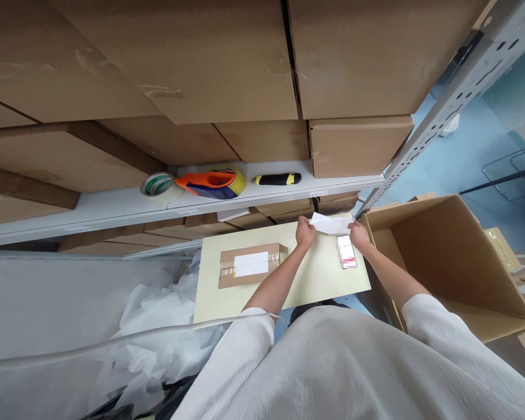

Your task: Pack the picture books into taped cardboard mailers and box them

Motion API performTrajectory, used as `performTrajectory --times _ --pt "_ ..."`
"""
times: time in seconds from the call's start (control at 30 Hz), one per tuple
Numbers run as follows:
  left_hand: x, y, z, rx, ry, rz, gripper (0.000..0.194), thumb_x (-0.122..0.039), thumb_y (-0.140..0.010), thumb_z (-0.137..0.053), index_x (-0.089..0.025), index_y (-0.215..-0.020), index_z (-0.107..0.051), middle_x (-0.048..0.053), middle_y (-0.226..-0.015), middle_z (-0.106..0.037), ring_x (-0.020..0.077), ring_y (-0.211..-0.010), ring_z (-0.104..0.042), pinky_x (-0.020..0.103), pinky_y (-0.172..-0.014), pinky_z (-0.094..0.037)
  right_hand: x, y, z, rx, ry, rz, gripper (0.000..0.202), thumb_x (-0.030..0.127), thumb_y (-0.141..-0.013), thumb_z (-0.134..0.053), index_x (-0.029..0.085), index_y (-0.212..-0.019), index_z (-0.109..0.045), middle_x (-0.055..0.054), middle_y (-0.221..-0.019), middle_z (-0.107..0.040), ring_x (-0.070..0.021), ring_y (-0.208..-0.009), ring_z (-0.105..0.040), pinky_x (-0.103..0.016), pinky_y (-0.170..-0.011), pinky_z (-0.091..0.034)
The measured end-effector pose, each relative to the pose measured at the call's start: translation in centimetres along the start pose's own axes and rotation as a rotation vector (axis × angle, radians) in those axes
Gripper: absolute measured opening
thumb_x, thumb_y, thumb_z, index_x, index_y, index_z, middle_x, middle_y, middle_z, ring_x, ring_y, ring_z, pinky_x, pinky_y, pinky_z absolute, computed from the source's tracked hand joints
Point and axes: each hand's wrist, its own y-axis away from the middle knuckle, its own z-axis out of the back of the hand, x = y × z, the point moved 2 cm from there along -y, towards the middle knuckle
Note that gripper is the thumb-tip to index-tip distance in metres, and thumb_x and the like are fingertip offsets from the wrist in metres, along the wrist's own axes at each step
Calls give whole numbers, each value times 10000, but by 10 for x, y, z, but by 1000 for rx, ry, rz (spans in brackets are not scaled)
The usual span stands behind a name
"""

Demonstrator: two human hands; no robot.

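A creased white paper (331, 224) is stretched between my two hands above the far right part of a pale yellow board (219, 306). My left hand (305, 232) pinches its left end, and my right hand (359, 234) grips the right end. Just below the paper, a phone (346, 252) with a lit screen lies on the board. To the left of my left forearm sits a taped brown carton (227, 272) with a white label (251, 264) on its top.
Across the front runs a shelf (262, 194) with a tape roll (161, 186), an orange tape dispenser (212, 182) and a black-yellow cutter (277, 179). Cartons (227, 52) are stacked on it. A large open box (452, 256) stands right; plastic wrapping (157, 321) lies left.
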Motion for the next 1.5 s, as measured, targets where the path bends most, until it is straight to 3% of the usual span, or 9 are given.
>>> performTrajectory --times 0.27,0.5,0.6,0.73,0.83,1.03,1.13,1.33,1.5 --pt "6 -5 32 -107 41 27 305 -51 -860 -574 -276 -1027 -453 16 -962 -599 227 -932 -633 336 -851 -475 -3 -4 -4 30 77 -3 495 80 -939 -496 137 -1390 -690 -243 -1317 -681 -348 -1264 -638 -445 -1061 -483" --pt "6 0 37 -71 179 74 314 -54 -851 -607 -263 -1045 -474 11 -981 -634 183 -889 -698 311 -858 -532 3 5 -3 57 123 -42 473 104 -976 -465 131 -1396 -680 -269 -1468 -593 -381 -1332 -592 -500 -1095 -455" --pt "5 7 36 -62 336 139 289 -74 -893 -604 -258 -1066 -464 6 -1017 -634 136 -749 -721 289 -784 -573 17 11 -3 -9 76 68 438 216 -1016 -507 168 -1424 -659 -228 -1576 -526 -390 -1432 -494 -520 -1156 -409" --pt "3 19 44 -83 501 195 264 -119 -926 -617 -253 -1085 -455 7 -1018 -624 121 -719 -745 293 -768 -624 51 19 -9 -2 -114 282 542 442 -972 -685 220 -1460 -600 -149 -1529 -571 -339 -1379 -539 -468 -1149 -437" --pt "3 28 55 -90 599 207 270 -137 -927 -644 -251 -1078 -452 2 -966 -612 129 -750 -750 308 -789 -650 79 23 -11 -55 -265 310 625 479 -916 -749 241 -1463 -565 -132 -1494 -587 -318 -1329 -581 -454 -1104 -479" --pt "21 50 101 -142 857 238 300 -129 -861 -684 -249 -1032 -469 -2 -941 -594 140 -803 -722 337 -811 -648 135 33 0 -221 -612 450 201 420 -959 -599 254 -1053 -664 -95 -1188 -684 -263 -1075 -660 -417 -963 -546" --pt "40 60 138 -209 841 179 313 -134 -797 -702 -252 -1035 -536 19 -1033 -644 163 -946 -699 324 -857 -601 167 41 7 -247 -790 493 187 444 -909 -607 258 -906 -625 -60 -1021 -694 -243 -973 -653 -398 -914 -551" --pt "84 71 210 -174 847 80 184 -229 -857 -650 -262 -1030 -596 50 -1172 -726 215 -1134 -681 354 -930 -545 226 64 0 -141 -963 310 234 472 -778 -629 260 -827 -543 27 -747 -606 -182 -733 -578 -313 -705 -503" --pt "121 78 242 -33 711 15 227 -298 -864 -711 -248 -1070 -630 51 -1053 -748 226 -1025 -703 368 -908 -550 267 82 -19 29 -1053 276 257 444 -694 -663 251 -796 -529 30 -720 -617 -178 -727 -599 -305 -682 -492"
